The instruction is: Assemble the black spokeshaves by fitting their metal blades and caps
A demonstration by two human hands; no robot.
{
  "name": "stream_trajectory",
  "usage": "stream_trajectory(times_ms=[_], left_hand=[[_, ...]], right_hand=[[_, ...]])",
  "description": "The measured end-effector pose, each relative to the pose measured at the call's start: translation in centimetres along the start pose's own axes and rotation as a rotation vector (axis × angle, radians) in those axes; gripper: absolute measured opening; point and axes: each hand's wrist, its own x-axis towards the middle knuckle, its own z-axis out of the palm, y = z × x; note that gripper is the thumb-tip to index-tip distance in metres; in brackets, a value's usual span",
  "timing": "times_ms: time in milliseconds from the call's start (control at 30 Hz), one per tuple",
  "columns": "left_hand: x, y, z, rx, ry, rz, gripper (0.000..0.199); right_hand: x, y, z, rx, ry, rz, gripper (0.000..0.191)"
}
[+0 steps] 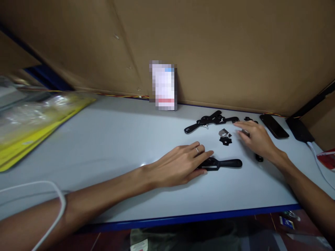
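My left hand [183, 162], with a ring on one finger, grips a black spokeshave [230, 163] lying on the table. Its thumb is on the near side and its fingers are over the body, hiding the left handle. My right hand [258, 137] hovers to the right with thumb and fingers apart; a dark piece shows behind them, which I cannot make out. Left of those fingertips lie a loose metal blade [224, 133] and a black cap plate [225, 141]. A black handle end [259, 158] pokes out under my right wrist.
More black spokeshaves [202, 122] lie crossed farther back. A propped screen [164, 85] leans on the cardboard wall [222, 52]. A phone [274, 126] and a black device with a white cable [299, 129] lie right. Plastic bags on a yellow sheet [49, 129] are left. A white cable [61, 198] crosses my left forearm.
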Motion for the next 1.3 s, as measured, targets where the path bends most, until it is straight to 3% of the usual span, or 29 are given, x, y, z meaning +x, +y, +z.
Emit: stream_trajectory(times_ms=[133, 300, 467, 767, 900, 1000, 1200, 1300], left_hand=[[0.0, 0.0, 0.0, -0.029, -0.007, -0.023, 0.034], [0.1, 0.0, -0.2, -0.036, -0.032, -0.045, 0.030], [0.2, 0.0, -0.5, -0.041, -0.052, -0.050, 0.027], [0.1, 0.0, -0.2, -0.052, -0.040, -0.055, 0.030], [0.1, 0.0, -0.2, -0.049, -0.048, -0.063, 0.030], [0.1, 0.0, -0.2, -0.049, -0.059, -0.064, 0.029], [0.1, 0.0, -0.2, -0.045, -0.075, -0.077, 0.029], [0.2, 0.0, -0.4, -0.044, -0.072, -0.070, 0.027]], right_hand=[[0.2, 1.6, -1.1, -0.252, -0.018, 0.159, 0.029], [0.2, 2.1, -1.1, -0.398, -0.164, 0.258, 0.029], [0.1, 1.3, -0.3, -0.288, -0.161, 0.186, 0.031], [-0.6, -2.6, 0.3, 0.305, -0.069, -0.015, 0.033], [-0.6, -3.1, -0.2, 0.221, 0.076, -0.034, 0.029], [-0.5, -2.9, -0.3, 0.155, 0.102, -0.044, 0.026], [-0.6, -2.9, 0.0, 0.132, -0.013, -0.098, 0.027], [-0.7, -2.8, 0.3, 0.086, -0.073, -0.059, 0.028]])
